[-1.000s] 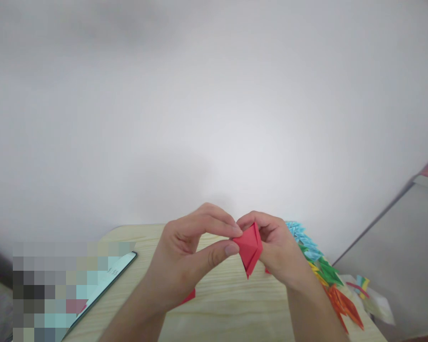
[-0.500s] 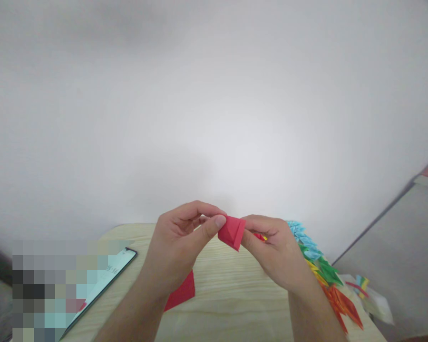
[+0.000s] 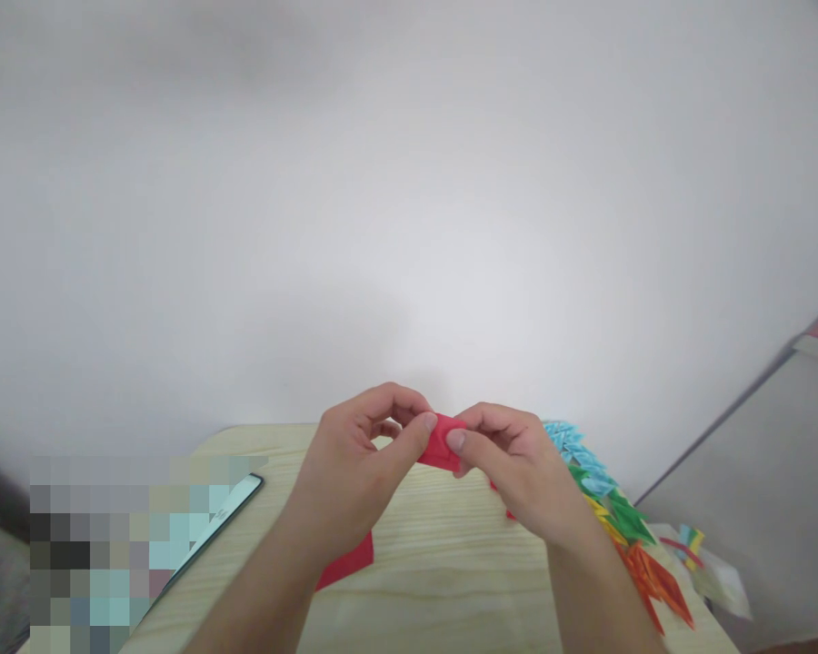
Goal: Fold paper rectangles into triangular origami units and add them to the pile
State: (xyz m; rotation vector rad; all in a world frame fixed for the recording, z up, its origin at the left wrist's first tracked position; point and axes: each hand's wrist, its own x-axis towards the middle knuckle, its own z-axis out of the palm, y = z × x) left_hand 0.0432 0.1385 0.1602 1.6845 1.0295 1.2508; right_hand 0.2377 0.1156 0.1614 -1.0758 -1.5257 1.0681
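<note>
My left hand (image 3: 358, 472) and my right hand (image 3: 514, 468) meet above a light wooden table (image 3: 443, 572). Both pinch a small folded red paper piece (image 3: 440, 445) between thumbs and fingertips. Most of the piece is hidden by my thumbs. A flat red paper sheet (image 3: 347, 561) lies on the table under my left wrist. A sliver of another red scrap (image 3: 501, 501) shows beneath my right hand.
A chain of folded paper units, blue (image 3: 576, 450), green (image 3: 623, 518) and orange (image 3: 658, 581), runs along the table's right edge. A phone (image 3: 208, 527) lies at the left, next to a blurred-out patch. Coloured paper strips (image 3: 688, 545) lie off the right corner. A white wall stands behind.
The red piece went from a pointed kite shape hanging down to a small folded block pressed between both thumbs. My hands rose slightly and drew closer together.
</note>
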